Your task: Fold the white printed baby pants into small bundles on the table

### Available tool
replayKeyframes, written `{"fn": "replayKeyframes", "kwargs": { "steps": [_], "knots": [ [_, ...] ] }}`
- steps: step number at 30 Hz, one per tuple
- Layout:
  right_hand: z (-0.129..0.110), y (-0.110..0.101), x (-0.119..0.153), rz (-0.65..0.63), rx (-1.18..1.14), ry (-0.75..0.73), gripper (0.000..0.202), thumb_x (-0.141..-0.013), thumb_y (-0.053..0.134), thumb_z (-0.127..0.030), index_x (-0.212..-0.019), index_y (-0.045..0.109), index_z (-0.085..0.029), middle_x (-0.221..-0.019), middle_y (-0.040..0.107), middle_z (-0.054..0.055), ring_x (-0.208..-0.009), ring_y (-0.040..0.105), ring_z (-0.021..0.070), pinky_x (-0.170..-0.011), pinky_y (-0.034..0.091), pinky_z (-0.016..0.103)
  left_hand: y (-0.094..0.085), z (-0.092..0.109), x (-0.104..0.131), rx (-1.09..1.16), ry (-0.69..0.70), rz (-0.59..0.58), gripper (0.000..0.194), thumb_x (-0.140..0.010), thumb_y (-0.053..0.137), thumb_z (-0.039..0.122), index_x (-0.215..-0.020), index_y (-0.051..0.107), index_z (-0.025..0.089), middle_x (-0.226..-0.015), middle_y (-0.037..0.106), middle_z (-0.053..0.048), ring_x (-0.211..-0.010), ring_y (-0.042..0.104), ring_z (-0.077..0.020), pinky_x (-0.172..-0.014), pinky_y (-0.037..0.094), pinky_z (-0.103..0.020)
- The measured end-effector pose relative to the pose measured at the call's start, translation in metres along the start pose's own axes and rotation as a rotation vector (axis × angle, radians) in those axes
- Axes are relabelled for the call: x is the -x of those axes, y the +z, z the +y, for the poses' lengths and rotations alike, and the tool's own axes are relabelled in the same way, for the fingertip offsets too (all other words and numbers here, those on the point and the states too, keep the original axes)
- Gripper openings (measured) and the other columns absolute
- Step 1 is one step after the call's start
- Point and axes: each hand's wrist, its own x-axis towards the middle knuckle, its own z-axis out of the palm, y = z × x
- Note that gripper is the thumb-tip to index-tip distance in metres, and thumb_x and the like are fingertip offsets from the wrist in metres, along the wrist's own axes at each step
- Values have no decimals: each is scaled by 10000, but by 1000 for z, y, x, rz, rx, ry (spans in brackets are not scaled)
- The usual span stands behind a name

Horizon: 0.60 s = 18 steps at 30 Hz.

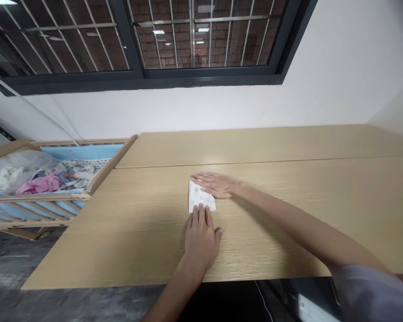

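Observation:
A small white folded piece, paper or cloth, with faint printed marks [198, 197] lies flat on the light wooden table [121, 241]. The fingertips of my left hand [201, 237] rest on its near edge, fingers stretched forward and thumb out to the right. Across its far right corner lies my right hand [215, 184], palm down with fingers pointing left, slightly blurred. That corner is hidden under the right hand. Neither hand is wrapped around anything.
Left of the table stands a wooden crib [110, 165] with blue lining, holding a pink cloth [42, 183] and other fabrics. A white wall [204, 107] and a barred window rise behind. A white object [314, 308] sits below the front edge.

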Motion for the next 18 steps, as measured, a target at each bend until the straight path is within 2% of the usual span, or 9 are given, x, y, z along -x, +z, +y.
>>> {"fn": "replayKeyframes", "kwargs": {
  "steps": [4,7,9,11,13,15,18],
  "knots": [
    [14,-5,-5,39,15,32,536,-952,576,-553,-1432,564,-317,-1559,453,-31,-1493,348,224,-1277,180,447,-1,-1,-1,36,6,-12,642,-979,470,419,-1496,389,46,-1535,442,-267,-1457,373,-410,-1123,418,-556],
    [20,-14,-4,72,90,109,551,-973,515,-579,-1458,538,-320,-1598,398,-13,-1523,276,257,-1274,130,485,-11,-10,-2,85,23,-57,624,-977,483,403,-1477,400,38,-1545,432,-258,-1468,357,-395,-1152,387,-532],
    [20,-21,0,181,117,204,563,-986,477,-586,-1476,517,-311,-1614,378,19,-1528,257,293,-1257,142,524,-22,-21,-3,158,41,-77,572,-985,475,385,-1459,417,71,-1521,478,-228,-1443,412,-344,-1155,390,-490],
    [16,-25,6,309,123,267,568,-995,462,-568,-1472,522,-266,-1576,437,88,-1483,346,321,-1216,236,530,-34,-32,-6,227,44,-58,481,-1003,443,366,-1420,452,127,-1446,563,-174,-1367,499,-283,-1131,414,-444],
    [10,-25,11,366,102,276,523,-998,465,-533,-1378,607,-203,-1426,580,149,-1319,530,321,-1113,384,494,-43,-41,-11,222,19,-25,370,-1010,429,354,-1317,529,172,-1319,637,-134,-1247,568,-264,-1075,445,-431],
    [4,-19,14,345,20,260,442,-994,474,-495,-1194,702,-173,-1194,700,141,-1066,652,276,-957,485,431,-47,-44,-20,135,-19,-17,299,-995,474,367,-1192,592,176,-1209,660,-134,-1150,589,-285,-1018,458,-447],
    [-2,-1,14,318,-175,272,354,-956,531,-458,-1040,714,-167,-946,728,78,-829,649,201,-786,501,342,-45,-42,-37,-7,-48,-75,306,-953,562,394,-1144,614,161,-1167,651,-155,-1108,583,-319,-965,458,-459]
  ]
}}
